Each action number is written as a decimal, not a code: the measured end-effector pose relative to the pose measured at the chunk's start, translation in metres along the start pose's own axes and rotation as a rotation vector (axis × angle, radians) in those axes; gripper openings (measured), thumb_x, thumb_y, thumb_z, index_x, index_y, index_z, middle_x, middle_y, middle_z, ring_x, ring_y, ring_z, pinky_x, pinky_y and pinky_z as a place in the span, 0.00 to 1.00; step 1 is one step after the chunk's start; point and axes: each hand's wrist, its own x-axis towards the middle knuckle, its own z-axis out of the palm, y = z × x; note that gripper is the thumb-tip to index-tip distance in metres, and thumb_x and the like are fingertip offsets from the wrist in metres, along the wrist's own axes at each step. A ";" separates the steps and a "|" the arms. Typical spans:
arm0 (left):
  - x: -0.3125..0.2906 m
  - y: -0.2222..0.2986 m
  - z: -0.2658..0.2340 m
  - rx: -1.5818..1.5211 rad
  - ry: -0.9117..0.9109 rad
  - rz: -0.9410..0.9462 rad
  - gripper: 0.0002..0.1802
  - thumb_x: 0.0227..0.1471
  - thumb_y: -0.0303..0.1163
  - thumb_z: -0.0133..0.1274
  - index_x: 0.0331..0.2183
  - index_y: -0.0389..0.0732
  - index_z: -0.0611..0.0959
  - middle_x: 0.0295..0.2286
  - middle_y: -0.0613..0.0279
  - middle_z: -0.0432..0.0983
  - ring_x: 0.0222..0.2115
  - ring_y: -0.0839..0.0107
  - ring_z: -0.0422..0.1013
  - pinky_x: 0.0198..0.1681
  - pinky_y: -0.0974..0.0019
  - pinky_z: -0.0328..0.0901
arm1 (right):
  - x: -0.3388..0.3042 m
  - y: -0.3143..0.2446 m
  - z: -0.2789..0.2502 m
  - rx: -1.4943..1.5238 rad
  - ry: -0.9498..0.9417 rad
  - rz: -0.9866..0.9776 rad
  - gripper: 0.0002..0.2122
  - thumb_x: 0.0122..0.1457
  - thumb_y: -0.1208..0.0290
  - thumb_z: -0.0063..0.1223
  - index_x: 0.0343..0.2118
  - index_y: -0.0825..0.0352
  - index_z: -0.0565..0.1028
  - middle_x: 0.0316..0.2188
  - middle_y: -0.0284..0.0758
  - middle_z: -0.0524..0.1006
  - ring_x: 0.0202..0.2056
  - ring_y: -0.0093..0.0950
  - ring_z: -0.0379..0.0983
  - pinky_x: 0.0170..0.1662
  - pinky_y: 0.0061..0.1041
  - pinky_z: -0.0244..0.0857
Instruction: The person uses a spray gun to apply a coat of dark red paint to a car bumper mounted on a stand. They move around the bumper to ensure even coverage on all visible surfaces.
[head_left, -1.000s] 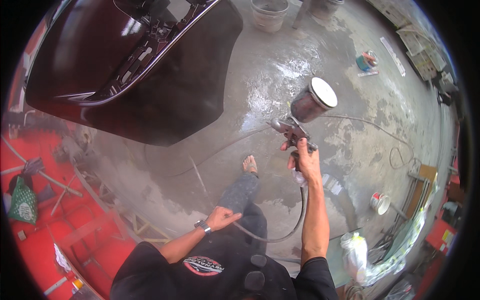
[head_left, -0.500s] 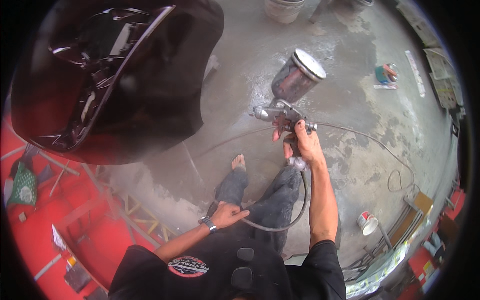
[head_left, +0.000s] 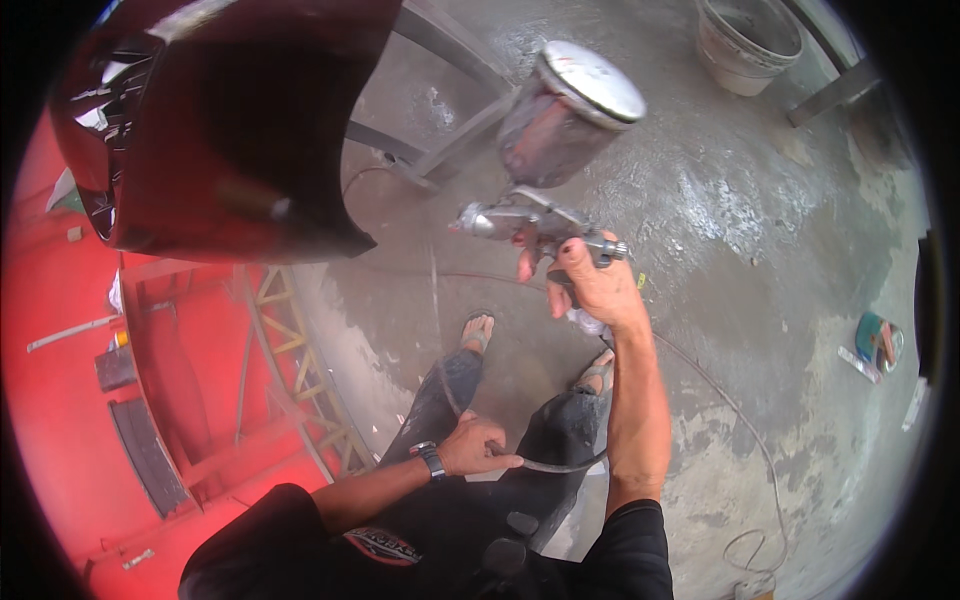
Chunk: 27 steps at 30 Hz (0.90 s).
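Note:
My right hand (head_left: 603,290) is closed around the handle of a metal spray gun (head_left: 505,220), with fingers at its trigger. Its paint cup (head_left: 560,135), stained dark and topped with a pale lid, stands tilted above the gun body. The nozzle faces left, toward a glossy dark maroon car bumper (head_left: 250,130), with a gap between them. By my thighs, my left hand (head_left: 472,446) is closed on the dark air hose (head_left: 560,467), which runs toward the gun's handle. A whitish wrap (head_left: 585,322) shows beneath my right hand.
A metal stand (head_left: 455,140) shows beside the bumper. A whitish bucket (head_left: 745,50) is at the far right. On the right floor lie a teal container (head_left: 876,335) and a thin hose (head_left: 735,405). Red flooring (head_left: 60,400) and a yellow lattice frame (head_left: 300,350) fill the left.
The view has shifted, and the bumper now sits farther left. The spray gun appears farther left and higher in the picture. Both feet show now. My hands keep their grips.

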 end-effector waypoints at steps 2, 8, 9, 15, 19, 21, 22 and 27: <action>0.019 0.022 0.002 -0.013 0.013 -0.016 0.25 0.49 0.55 0.65 0.21 0.44 0.78 0.21 0.68 0.69 0.27 0.69 0.68 0.45 0.63 0.53 | 0.020 0.008 -0.016 0.058 -0.040 0.068 0.31 0.60 0.37 0.52 0.39 0.68 0.80 0.24 0.29 0.79 0.13 0.20 0.67 0.18 0.24 0.60; 0.041 0.031 0.019 0.005 0.024 -0.046 0.25 0.49 0.53 0.65 0.19 0.45 0.75 0.20 0.69 0.68 0.26 0.70 0.67 0.43 0.63 0.52 | 0.045 0.061 -0.028 0.006 -0.123 0.270 0.31 0.60 0.35 0.49 0.34 0.68 0.79 0.21 0.29 0.76 0.12 0.20 0.66 0.17 0.24 0.60; 0.045 0.029 0.022 0.004 0.038 -0.027 0.25 0.49 0.53 0.65 0.19 0.46 0.75 0.19 0.69 0.67 0.26 0.70 0.67 0.43 0.63 0.51 | 0.048 0.068 -0.029 -0.018 -0.128 0.288 0.31 0.60 0.35 0.48 0.33 0.67 0.79 0.21 0.29 0.76 0.12 0.20 0.66 0.17 0.24 0.60; 0.054 0.018 0.028 -0.008 0.036 -0.002 0.25 0.49 0.52 0.66 0.18 0.46 0.74 0.19 0.69 0.66 0.24 0.68 0.66 0.41 0.64 0.52 | 0.058 0.095 -0.032 0.166 -0.158 0.270 0.36 0.62 0.33 0.43 0.41 0.72 0.78 0.21 0.35 0.76 0.12 0.23 0.67 0.15 0.21 0.60; 0.059 0.018 0.023 0.017 0.035 0.006 0.24 0.48 0.51 0.67 0.19 0.46 0.74 0.18 0.69 0.66 0.24 0.68 0.66 0.41 0.63 0.52 | 0.064 0.075 -0.038 0.293 -0.137 0.213 0.37 0.61 0.33 0.43 0.40 0.73 0.77 0.21 0.36 0.76 0.11 0.22 0.66 0.14 0.20 0.60; 0.062 0.024 0.017 0.032 0.036 0.005 0.24 0.48 0.50 0.67 0.19 0.46 0.74 0.19 0.68 0.66 0.25 0.69 0.66 0.41 0.63 0.53 | 0.067 0.061 -0.041 0.380 -0.151 0.174 0.35 0.61 0.33 0.45 0.38 0.71 0.77 0.20 0.35 0.76 0.11 0.21 0.66 0.14 0.18 0.59; 0.063 0.025 0.015 0.023 0.041 0.004 0.24 0.48 0.50 0.67 0.19 0.46 0.74 0.19 0.68 0.65 0.25 0.69 0.66 0.42 0.63 0.53 | 0.068 0.054 -0.043 0.401 -0.152 0.159 0.35 0.61 0.34 0.45 0.38 0.72 0.77 0.20 0.35 0.76 0.11 0.21 0.66 0.14 0.18 0.60; 0.068 0.036 0.004 0.023 0.051 0.056 0.23 0.48 0.49 0.68 0.20 0.45 0.74 0.20 0.69 0.65 0.25 0.70 0.66 0.42 0.64 0.53 | 0.072 0.015 -0.053 0.480 -0.118 0.074 0.36 0.61 0.33 0.44 0.40 0.73 0.76 0.21 0.38 0.76 0.11 0.21 0.66 0.13 0.18 0.60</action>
